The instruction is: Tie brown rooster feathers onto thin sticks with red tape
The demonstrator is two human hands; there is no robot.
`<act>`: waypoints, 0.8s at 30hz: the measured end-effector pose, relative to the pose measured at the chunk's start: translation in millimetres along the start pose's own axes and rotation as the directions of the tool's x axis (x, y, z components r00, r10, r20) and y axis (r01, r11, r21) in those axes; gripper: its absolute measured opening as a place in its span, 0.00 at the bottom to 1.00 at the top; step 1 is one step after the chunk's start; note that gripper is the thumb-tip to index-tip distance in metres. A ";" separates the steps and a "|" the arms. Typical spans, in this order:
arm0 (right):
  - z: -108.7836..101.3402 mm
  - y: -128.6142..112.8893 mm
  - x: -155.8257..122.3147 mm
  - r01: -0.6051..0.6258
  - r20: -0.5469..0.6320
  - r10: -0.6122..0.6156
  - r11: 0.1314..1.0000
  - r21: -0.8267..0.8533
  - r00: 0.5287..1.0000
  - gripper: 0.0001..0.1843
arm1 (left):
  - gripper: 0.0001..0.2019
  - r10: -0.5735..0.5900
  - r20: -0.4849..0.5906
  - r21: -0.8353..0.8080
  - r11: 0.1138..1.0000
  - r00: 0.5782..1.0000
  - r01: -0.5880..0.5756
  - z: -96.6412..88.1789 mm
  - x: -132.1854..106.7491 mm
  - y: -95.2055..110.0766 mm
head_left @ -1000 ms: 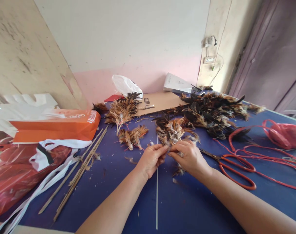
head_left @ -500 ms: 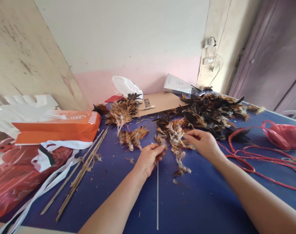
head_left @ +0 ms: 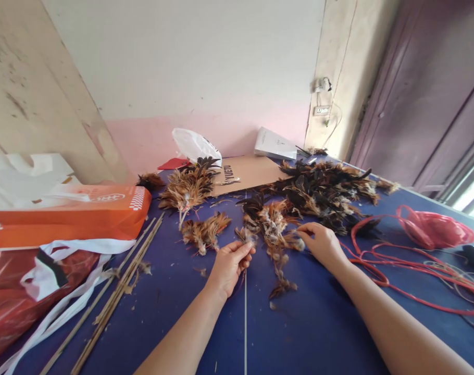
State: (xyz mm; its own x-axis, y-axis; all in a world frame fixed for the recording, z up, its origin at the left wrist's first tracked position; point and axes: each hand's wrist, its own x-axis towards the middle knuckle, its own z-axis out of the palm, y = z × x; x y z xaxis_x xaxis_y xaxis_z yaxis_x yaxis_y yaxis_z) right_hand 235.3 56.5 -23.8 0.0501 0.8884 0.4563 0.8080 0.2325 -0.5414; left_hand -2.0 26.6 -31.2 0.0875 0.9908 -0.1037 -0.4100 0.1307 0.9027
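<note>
My left hand pinches a small bunch of brown and grey feathers between thumb and fingers, held just above the blue table. A red string hangs below that hand. My right hand has thumb and forefinger closed at the right edge of a loose feather pile, with what looks like a single feather at the fingertips. Fluffy feather bits trail from the pile toward me. Left of my left hand lie small tied feather bunches, and behind them a larger bundle with pale stems.
Dark feathers are heaped at the back right. Red plastic cord lies coiled at right. Thin sticks, an orange bag and a red plastic bag lie left. Cardboard and a white box are near the wall.
The view has shifted slightly, so everything sits a little lower and further left. My right fingertips have moved slightly rightward from the feather pile; my left hand keeps its small feather bunch.
</note>
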 end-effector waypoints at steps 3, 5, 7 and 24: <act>-1.2 3.0 1.1 0.062 -0.005 -0.063 0.990 -0.124 0.998 0.12 | 0.08 -0.003 0.011 0.002 1.000 1.000 0.003 -2.5 2.6 -2.1; -3.4 10.3 4.0 0.032 -0.006 -0.033 0.983 -0.179 0.999 0.13 | 0.08 -0.011 0.021 0.018 1.000 1.000 0.011 -3.6 4.1 -3.8; -6.6 19.4 7.5 -0.016 0.021 0.021 0.978 -0.210 1.000 0.13 | 0.08 -0.021 0.038 0.030 0.999 0.999 0.020 -3.3 4.5 -4.9; -5.0 14.4 10.9 -0.026 0.224 0.086 0.965 -0.261 0.971 0.08 | 0.09 -0.057 0.086 0.057 0.997 0.995 0.052 2.4 0.2 -5.0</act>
State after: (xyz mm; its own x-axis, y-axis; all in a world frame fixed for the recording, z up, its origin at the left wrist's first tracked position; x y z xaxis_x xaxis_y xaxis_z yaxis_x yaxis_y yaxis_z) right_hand 250.4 67.5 -23.1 -0.0132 0.9711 0.2381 0.9315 0.0985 -0.3501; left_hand 2.2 26.1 -34.8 0.1888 0.9748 -0.1185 -0.3522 0.1798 0.9185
